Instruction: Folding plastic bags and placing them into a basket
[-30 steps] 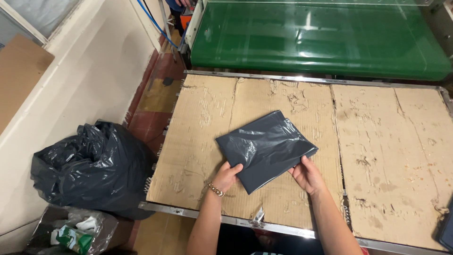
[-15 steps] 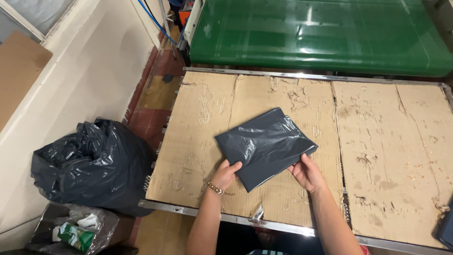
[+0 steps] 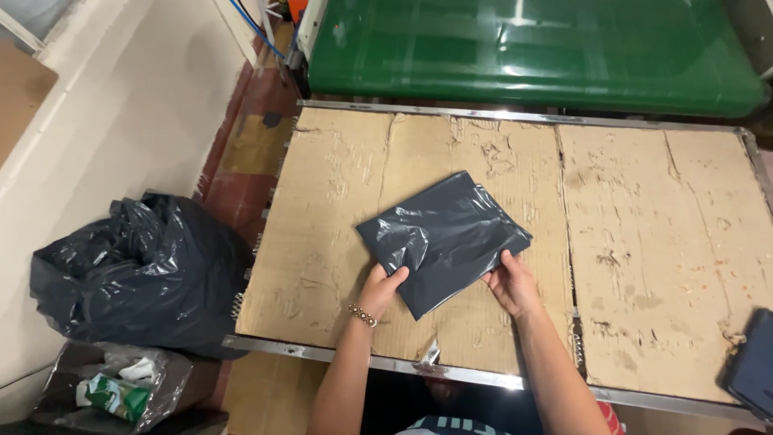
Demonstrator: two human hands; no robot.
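A dark grey plastic mailer bag (image 3: 447, 234) lies flat and slightly turned on a worn cardboard sheet covering a metal-framed table (image 3: 338, 201). My left hand (image 3: 381, 288), with a beaded bracelet on the wrist, grips the bag's near left edge. My right hand (image 3: 510, 283) holds the near right corner. Both hands rest at the side of the bag closest to me.
A green conveyor belt (image 3: 531, 48) runs behind the table. A full black rubbish bag (image 3: 137, 274) sits on the floor to the left, above a clear bag of waste (image 3: 113, 391). Another dark package (image 3: 753, 366) pokes in at the table's right edge.
The bag has shifted only slightly; both hands stay at its near edge, with the left fingers curled a bit further over the plastic.
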